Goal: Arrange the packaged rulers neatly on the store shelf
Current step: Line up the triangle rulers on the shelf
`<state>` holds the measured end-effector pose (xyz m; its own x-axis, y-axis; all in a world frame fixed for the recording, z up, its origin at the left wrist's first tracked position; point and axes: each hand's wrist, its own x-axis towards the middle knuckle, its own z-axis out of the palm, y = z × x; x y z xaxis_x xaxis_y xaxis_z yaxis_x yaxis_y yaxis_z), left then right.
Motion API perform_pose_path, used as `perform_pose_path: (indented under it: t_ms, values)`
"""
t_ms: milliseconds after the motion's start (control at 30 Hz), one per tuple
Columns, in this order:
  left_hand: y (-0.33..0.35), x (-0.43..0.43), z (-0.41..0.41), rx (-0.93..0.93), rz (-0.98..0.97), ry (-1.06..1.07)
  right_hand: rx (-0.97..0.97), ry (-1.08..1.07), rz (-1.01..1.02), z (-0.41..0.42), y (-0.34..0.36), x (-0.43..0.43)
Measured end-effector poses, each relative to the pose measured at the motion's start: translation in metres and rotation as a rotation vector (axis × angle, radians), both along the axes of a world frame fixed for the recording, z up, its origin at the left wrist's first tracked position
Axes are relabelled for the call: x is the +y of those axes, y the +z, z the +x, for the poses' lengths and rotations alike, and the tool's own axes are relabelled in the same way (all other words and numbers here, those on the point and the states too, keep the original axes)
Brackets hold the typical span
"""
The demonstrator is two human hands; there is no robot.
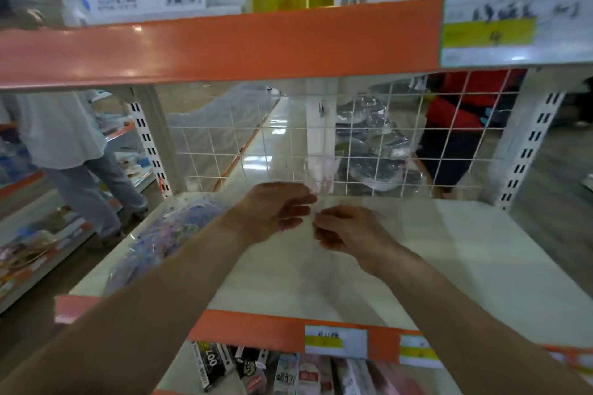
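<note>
A clear packaged ruler [321, 175] stands upright over the white shelf [449, 260], near the wire grid at the back. It is blurred and see-through. My left hand [272, 208] pinches its lower left edge. My right hand [343, 228] grips its bottom end from the right. Both hands meet at the middle of the shelf, above its surface.
A clear bag of coloured small items [167, 234] lies on the shelf's left part. A white wire grid [353, 144] closes the back. An orange shelf edge [224, 48] hangs overhead. Packaged goods [256, 369] fill the shelf below. A person [70, 151] stands in the left aisle.
</note>
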<state>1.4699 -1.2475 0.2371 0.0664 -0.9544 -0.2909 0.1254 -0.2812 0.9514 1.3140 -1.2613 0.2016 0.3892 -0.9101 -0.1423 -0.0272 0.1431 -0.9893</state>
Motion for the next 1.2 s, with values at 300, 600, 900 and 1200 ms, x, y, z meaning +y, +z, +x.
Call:
perform_pose_path:
  t_ms: [300, 600, 900, 1200]
  values:
    - [-0.004, -0.005, -0.040, -0.339, 0.004, -0.029, 0.033, 0.048, 0.042, -0.031, -0.010, -0.003]
    - [-0.012, -0.017, -0.027, 0.035, 0.187, 0.085, 0.379, -0.328, -0.337, -0.079, -0.016, -0.037]
    - [-0.009, -0.018, -0.041, 0.211, 0.142, -0.065, 0.997, -0.374, -1.261, -0.095, -0.017, -0.045]
    - [-0.008, -0.024, -0.046, 0.305, 0.159, -0.042, 1.100, -0.341, -1.627, -0.110, -0.009, -0.063]
